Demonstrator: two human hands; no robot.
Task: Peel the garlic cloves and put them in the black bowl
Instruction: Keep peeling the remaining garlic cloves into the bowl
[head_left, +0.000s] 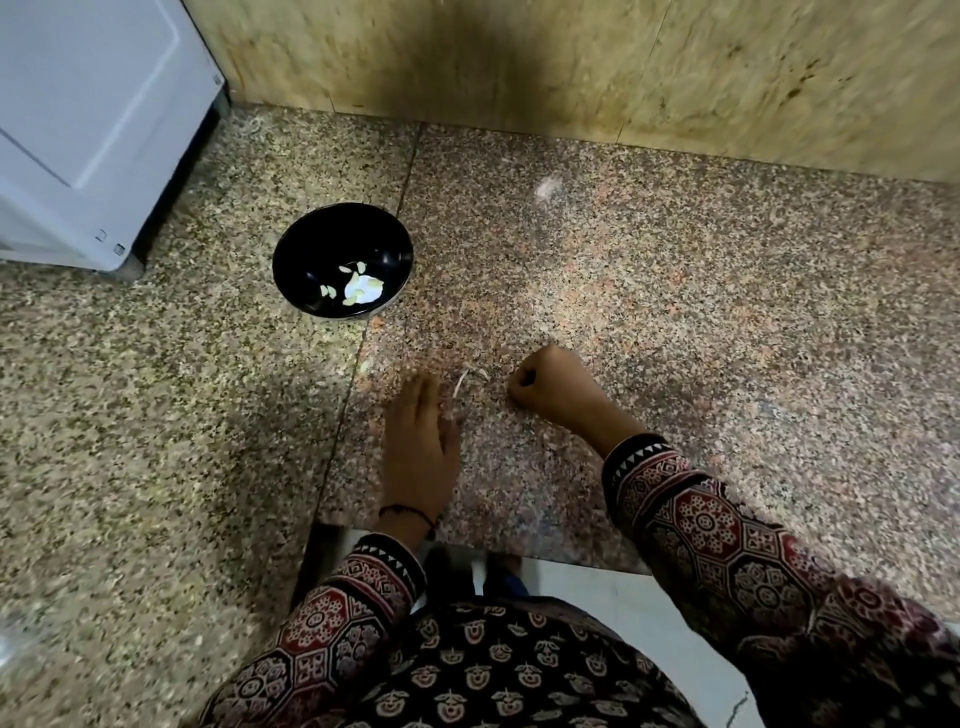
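The left hand (421, 441) lies flat on the desk (675, 312), fingers straight and close together, gripping nothing. The right hand (543, 384) is balled into a fist resting on the desk; nothing shows inside it. Between the hands lies a pale garlic scrap (461, 383), just beside the left fingertips. The black bowl (311, 244), holding peeled garlic cloves (361, 288), sits beyond the left hand and to its left, well apart

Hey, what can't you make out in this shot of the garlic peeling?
All in the head view:
- Right hand: the curled fingers hide whether it holds a clove.
- Pale scrap beside the left hand: blurred, so skin or clove is unclear.
- Garlic pieces in the black bowl: too small and bunched to count.
- White appliance: cut off by the top and left edges.
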